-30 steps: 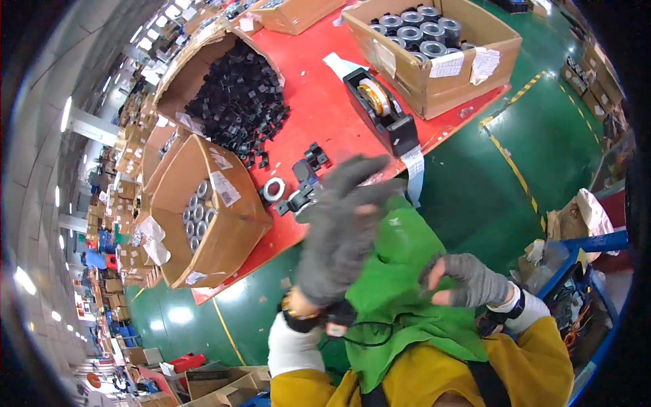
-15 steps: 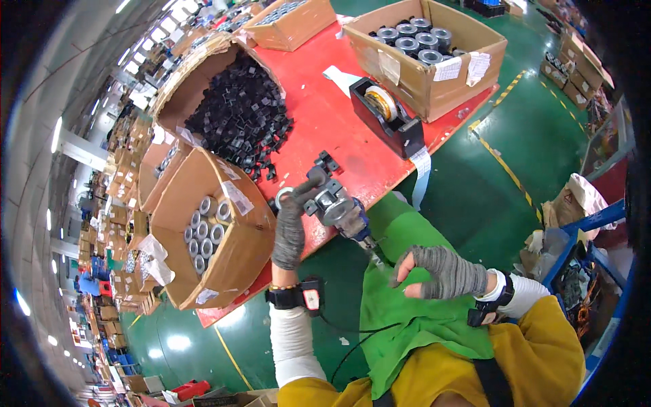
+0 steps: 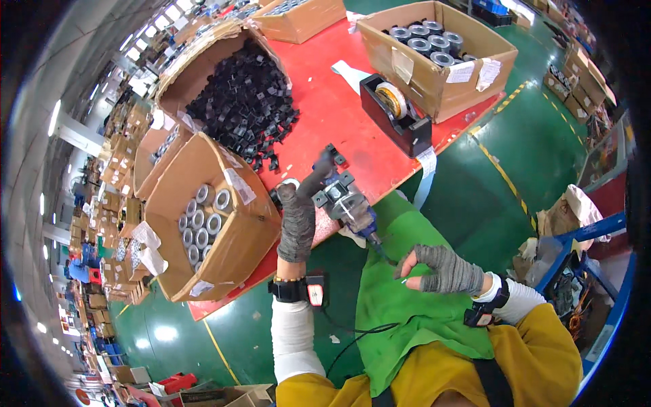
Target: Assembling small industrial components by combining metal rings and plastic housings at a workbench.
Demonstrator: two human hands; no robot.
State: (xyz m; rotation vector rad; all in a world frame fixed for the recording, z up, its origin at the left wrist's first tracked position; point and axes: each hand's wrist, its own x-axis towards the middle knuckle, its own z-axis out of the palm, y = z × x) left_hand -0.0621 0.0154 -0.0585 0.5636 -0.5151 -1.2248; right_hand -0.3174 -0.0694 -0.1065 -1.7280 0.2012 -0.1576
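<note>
At a red desk (image 3: pixel 325 85), you stretch your gloved left hand (image 3: pixel 298 216) alongside a blue-and-silver device (image 3: pixel 352 208) with a black bracket (image 3: pixel 346 178) at the near edge, its fingers by the far end, though whether they grip it cannot be told. Your gloved right hand (image 3: pixel 444 270), loosely curled, any small item within it indiscernible, hovers over your green apron (image 3: pixel 386 305), near the device's narrow end; beyond stands a black tape dispenser (image 3: pixel 409 136).
</note>
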